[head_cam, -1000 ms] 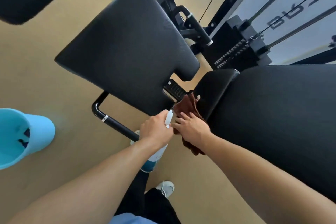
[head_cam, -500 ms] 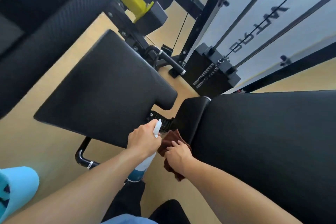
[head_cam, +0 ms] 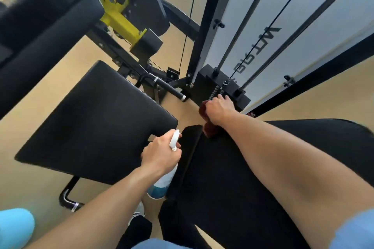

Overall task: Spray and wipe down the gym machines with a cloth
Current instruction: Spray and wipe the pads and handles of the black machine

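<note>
Cloth (head_cam: 208, 127) bunched under my right hand (head_cam: 217, 110), reaching weight stack (head_cam: 214, 87) to wipe; left hand (head_cam: 159, 153) wraps spray bottle (head_cam: 165, 180), parked ready.

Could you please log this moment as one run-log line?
left hand: grips spray bottle | right hand: holds brown cloth by weight stack

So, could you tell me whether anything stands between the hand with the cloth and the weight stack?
Nothing visible does. The right hand, gripping the brown cloth, has its fingers reaching the front edge of the weight stack; whether they touch it is unclear. The left hand holds the spray bottle back by the seat pads.
</note>
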